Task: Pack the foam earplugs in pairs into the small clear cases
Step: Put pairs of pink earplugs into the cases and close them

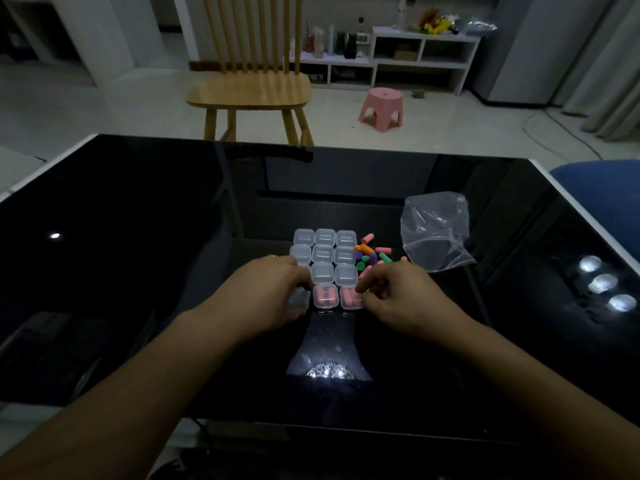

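Note:
Several small clear cases stand in a grid on the black glossy table. In the nearest row, the middle case and the right case each hold pink earplugs. My left hand rests on the left case of that row, fingers curled around it. My right hand touches the right case with its fingertips. Whether it holds an earplug is hidden. A pile of loose coloured earplugs lies just right of the grid.
A crumpled clear plastic bag lies right of the earplug pile. Beyond the table's far edge stand a wooden chair and a pink stool. A blue seat is at the right corner.

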